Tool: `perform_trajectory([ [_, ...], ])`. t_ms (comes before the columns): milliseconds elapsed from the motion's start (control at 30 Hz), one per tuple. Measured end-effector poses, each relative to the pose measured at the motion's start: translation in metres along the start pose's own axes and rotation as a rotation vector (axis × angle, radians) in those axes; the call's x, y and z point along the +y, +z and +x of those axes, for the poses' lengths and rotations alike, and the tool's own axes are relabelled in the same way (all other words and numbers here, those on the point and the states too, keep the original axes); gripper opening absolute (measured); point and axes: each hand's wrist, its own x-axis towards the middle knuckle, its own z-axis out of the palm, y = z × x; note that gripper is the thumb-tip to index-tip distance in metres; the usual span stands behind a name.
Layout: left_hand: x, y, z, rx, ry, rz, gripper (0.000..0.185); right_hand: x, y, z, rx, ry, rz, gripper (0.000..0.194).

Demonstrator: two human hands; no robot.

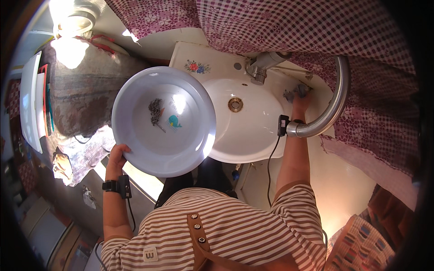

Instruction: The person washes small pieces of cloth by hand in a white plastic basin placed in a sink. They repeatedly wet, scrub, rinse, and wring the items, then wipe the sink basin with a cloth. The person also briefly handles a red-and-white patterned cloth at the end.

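Note:
My left hand grips the lower left rim of a round, pale plastic basin, tilted beside and partly over the left side of a white sink. A tangled grey clump, perhaps a scouring pad, lies inside the basin near a printed whale. At the sink's right rear corner, my right hand is closed on a grey, crumpled cloth or scrubber against the ledge. A brass-coloured drain shows in the sink bowl.
A metal faucet stands at the sink's back. The curved metal pipe arches over my right forearm. Checked and floral curtains hang behind. To the left is a cloth-covered surface with a white tray-like object at its edge.

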Motion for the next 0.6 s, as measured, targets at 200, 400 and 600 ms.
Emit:
perform_trajectory([
  [200,0.000,0.002,0.000,0.041,-0.011,-0.005,0.045,-0.051,0.049,-0.022,-0.048,-0.188,-0.175,0.031],
  [400,-0.001,0.002,0.002,0.046,-0.014,-0.008,0.045,-0.075,0.042,-0.063,-0.325,-0.433,0.003,0.031],
  [600,-0.004,-0.002,0.005,-0.041,-0.015,-0.014,0.049,-0.065,0.012,-0.153,-0.601,-0.386,0.131,0.036],
])
